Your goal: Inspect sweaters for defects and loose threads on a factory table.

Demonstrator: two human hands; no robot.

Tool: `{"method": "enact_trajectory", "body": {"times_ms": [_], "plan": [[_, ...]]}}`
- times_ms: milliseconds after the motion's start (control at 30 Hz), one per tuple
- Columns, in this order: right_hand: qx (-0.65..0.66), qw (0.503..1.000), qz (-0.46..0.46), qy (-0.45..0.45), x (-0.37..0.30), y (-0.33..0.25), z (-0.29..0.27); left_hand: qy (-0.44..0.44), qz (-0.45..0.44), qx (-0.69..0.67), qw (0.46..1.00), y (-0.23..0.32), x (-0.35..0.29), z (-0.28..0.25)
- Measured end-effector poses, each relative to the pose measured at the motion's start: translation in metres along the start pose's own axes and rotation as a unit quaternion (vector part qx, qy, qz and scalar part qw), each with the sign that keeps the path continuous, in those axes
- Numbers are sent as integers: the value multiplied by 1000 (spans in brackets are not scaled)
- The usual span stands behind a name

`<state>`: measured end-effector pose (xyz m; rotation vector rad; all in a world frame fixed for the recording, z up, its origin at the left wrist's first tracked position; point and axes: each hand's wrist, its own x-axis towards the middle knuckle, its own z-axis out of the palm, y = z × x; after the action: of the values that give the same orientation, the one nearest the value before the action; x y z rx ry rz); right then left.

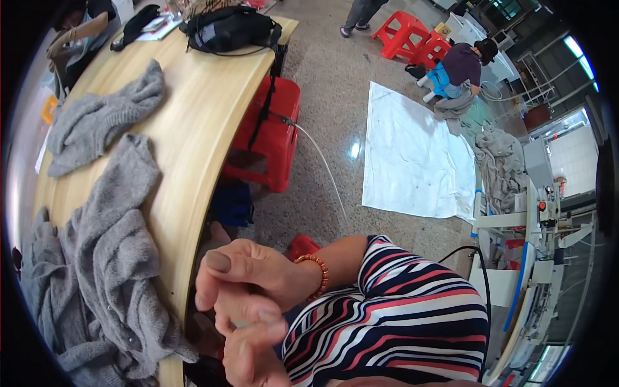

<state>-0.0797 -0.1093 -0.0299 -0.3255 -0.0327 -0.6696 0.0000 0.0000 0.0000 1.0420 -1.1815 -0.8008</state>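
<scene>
so the grey knit garment [116, 258] is lying all rumpled on the pale wood bench [190, 148], between 9 and 10 o'clock from the hands. neither hand is touching it. right hand [251, 277], the one with the beaded bracelet [324, 276], is just off the bench edge, fingers curled with the thumb across the top; can't tell if it's pinching anything. left hand [251, 351] is right below it at 6 o'clock, fingers loosely bent, partly cut off, so can't tell there either. another grey garment [106, 122] sits on the bench at 11, and a black bag [225, 31] at 12 on its far end. red stool [280, 148] just beside the bench, also about 12. white sheet [416, 155] spread on the floor at 1 to 2, a person in a purple top [459, 64] low down beyond it.
</scene>
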Motion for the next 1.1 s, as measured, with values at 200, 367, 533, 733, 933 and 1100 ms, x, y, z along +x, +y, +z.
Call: {"method": "enact_trajectory", "body": {"times_ms": [200,367,533,733,933,1100], "plan": [[-296,955,15,10,-17,25,-55,-9,2,16,1000,-54,-47,-49],[-476,878,-56,-3,4,67,-65,134,-56,149,978,-67,-95,-106],[-593,802,-47,-43,44,109,-52,263,-6,364,893,-89,-129,-184],[-803,549,-159,-169,79,128,-73,185,-49,578,793,-126,-106,-233],[-867,431,-69,-239,97,172,-102,192,-26,554,810,-124,-129,-239],[-869,441,-91,-207,114,131,-120,183,-61,336,922,-136,-102,-183]]}}
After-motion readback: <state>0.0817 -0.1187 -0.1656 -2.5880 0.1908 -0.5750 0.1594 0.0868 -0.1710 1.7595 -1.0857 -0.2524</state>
